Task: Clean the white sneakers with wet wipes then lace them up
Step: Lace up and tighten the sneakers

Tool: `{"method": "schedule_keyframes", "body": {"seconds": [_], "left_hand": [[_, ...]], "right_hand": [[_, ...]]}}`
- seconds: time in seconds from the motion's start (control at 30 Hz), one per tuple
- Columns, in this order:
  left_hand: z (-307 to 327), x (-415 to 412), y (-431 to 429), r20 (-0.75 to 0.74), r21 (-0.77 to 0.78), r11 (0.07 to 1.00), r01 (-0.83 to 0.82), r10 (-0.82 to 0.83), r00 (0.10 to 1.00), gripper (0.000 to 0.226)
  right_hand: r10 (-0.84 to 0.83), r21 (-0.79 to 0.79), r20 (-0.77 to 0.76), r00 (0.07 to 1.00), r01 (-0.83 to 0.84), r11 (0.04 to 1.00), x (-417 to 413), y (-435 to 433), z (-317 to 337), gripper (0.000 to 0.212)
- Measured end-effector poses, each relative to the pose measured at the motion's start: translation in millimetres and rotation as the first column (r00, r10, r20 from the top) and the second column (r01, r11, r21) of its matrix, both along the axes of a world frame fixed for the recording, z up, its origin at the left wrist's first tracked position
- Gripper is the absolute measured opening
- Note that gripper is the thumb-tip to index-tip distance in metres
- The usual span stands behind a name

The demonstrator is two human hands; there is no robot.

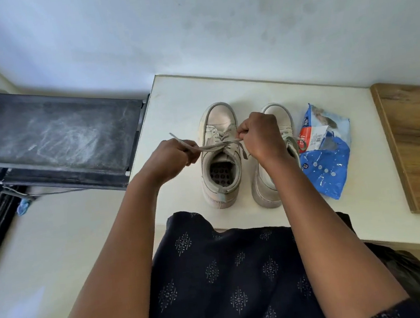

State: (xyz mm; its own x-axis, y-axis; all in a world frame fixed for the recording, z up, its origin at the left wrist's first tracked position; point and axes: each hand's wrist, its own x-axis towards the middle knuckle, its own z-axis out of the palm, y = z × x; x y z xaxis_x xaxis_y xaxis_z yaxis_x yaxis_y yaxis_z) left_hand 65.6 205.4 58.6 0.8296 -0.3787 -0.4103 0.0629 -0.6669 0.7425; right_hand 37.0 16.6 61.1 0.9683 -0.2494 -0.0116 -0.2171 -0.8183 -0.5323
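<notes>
Two white sneakers stand side by side on a white table, toes pointing away from me. The left sneaker has a grey lace threaded through its eyelets. My left hand grips one end of that lace, pulled out to the left. My right hand pinches the other end just above the tongue. The right sneaker is partly hidden behind my right hand and forearm. A blue pack of wet wipes lies right of the shoes.
A wooden board lies at the table's right end. A dusty black rack stands left of the table, against the wall. My dark patterned clothing covers the table's near edge.
</notes>
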Motion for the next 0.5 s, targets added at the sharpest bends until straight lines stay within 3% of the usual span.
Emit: {"method": "schedule_keyframes", "body": {"seconds": [0.17, 0.37, 0.5], "left_hand": [[-11.0, -11.1, 4.7, 0.013, -0.032, 0.998, -0.049, 0.050, 0.999, 0.023], [-12.7, -13.4, 6.3, 0.070, -0.016, 1.000, -0.021, 0.022, 0.997, 0.030], [-9.4, -16.4, 6.6, 0.028, 0.004, 1.000, -0.015, 0.015, 0.999, 0.033]], "right_hand": [[-0.086, -0.059, -0.034, 0.996, 0.084, 0.995, 8.1, 0.7, -14.4, 0.024], [-0.163, -0.081, -0.036, 0.986, 0.160, 0.984, 11.8, 1.7, -22.8, 0.027], [-0.111, -0.130, -0.024, 0.993, 0.107, 0.986, 6.3, 4.8, -24.4, 0.027]]}}
